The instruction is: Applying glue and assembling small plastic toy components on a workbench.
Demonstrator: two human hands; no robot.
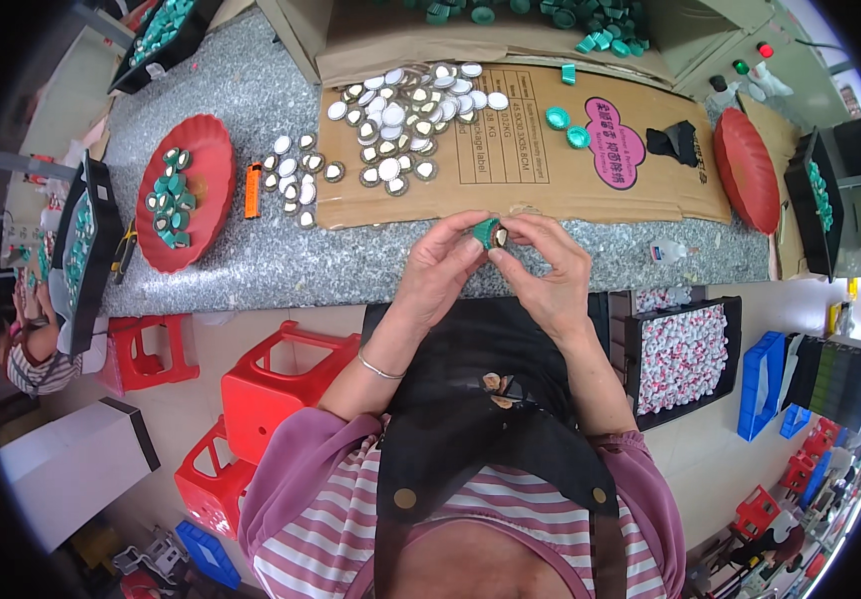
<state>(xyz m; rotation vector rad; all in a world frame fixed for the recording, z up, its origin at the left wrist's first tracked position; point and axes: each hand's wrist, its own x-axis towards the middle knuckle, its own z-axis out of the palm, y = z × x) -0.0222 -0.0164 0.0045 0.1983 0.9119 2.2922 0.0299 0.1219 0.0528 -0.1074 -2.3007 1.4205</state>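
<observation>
In front of my chest, at the table's near edge, both hands meet around a small green ridged cup (481, 231). My left hand (436, 268) pinches the cup between thumb and fingers. The fingertips of my right hand (552, 268) close on a dark round disc with a pale patch (499, 238), which sits at the cup's mouth. How far in it lies is hidden by my fingers. Beyond my hands, a heap of similar white-and-dark discs (390, 120) covers the left part of a flat cardboard sheet (510, 190). Two loose green cups (578, 138) lie on its right part.
A red scalloped plate (213, 165) at left holds several filled green cups. An orange stick-shaped object (253, 192) lies beside it. Another red plate (747, 170) and a small clear bottle (667, 252) are at right. Red stools (281, 389) and a black crate (733, 339) stand below table level.
</observation>
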